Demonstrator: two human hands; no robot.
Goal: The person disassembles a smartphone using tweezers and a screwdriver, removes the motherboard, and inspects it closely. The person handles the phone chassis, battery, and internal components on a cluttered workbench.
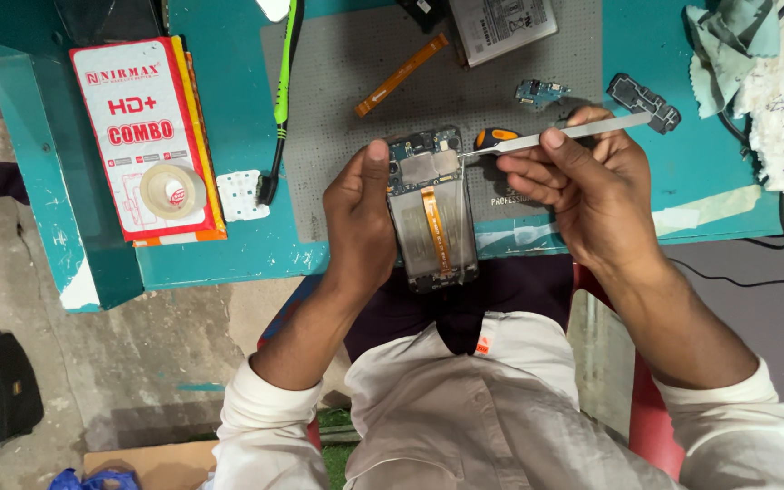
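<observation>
Far out to the left of the left hand, a roll of clear tape [171,191] sat on a flat red-and-white box [151,136], and a green-handled tool [285,73] lay just beyond. The left hand [360,222] was clamped around the left edge of the opened phone [433,209], thumb up top; the phone's long axis ran away from the body, circuit-board end pointing outward, over the teal table [229,245] edge. The right hand [583,186] pinched metal tweezers [555,138], lying nearly crosswise, tip pointing left at the phone's top right corner. Beyond that hand lay a small circuit board [539,92].
</observation>
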